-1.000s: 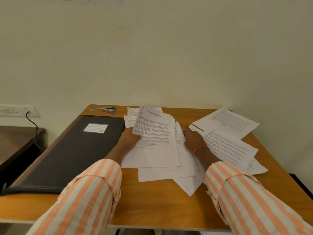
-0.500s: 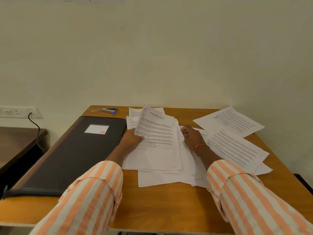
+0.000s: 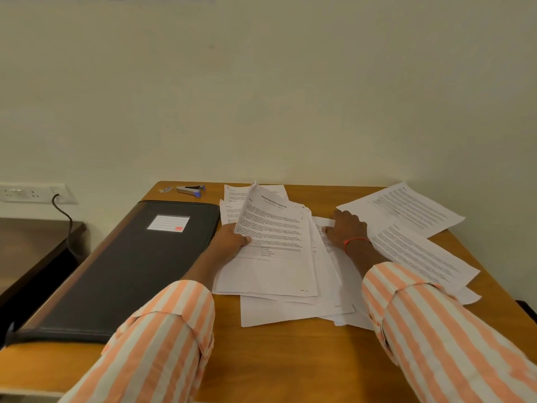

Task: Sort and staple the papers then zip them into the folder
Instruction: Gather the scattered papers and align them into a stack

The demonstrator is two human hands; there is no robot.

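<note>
Since half a sec ago the R hand (image 3: 347, 228) has slid a bit to the right, toward the loose sheets on that side. L hand (image 3: 231, 242) has hardly budged, and the bundle (image 3: 273, 242) it holds is tipped up same as before.

L hand: thumb on top, fingers under, gripping the bundle by its left edge. Far end is lifted, near end rests on the pile. R hand: palm down, fingers fairly straight, pressing on a sheet of the spread pile (image 3: 290, 312) just right of the bundle. It grips nothing as far as I can see.

Outward: two printed sheets (image 3: 412, 210) lie overlapped at the far right, w/ more pgs partly under them. A few pgs poke out behind the bundle too. Folder (image 3: 130, 257), black, lies closed and flat on the left of the table (image 3: 290, 367), just beside the papers; can't tell if the zip is done up. Stapler (image 3: 190, 189) sits at the far edge behind the folder, well apart from both hands.

Progress, my read: early. Sorting is underway, w/ some pgs gathered in the L hand and most still scattered. Nothing looks stapled, though that's too small to be sure. Left to do: finish sorting, square up, staple, open folder, papers in, zip.
</note>
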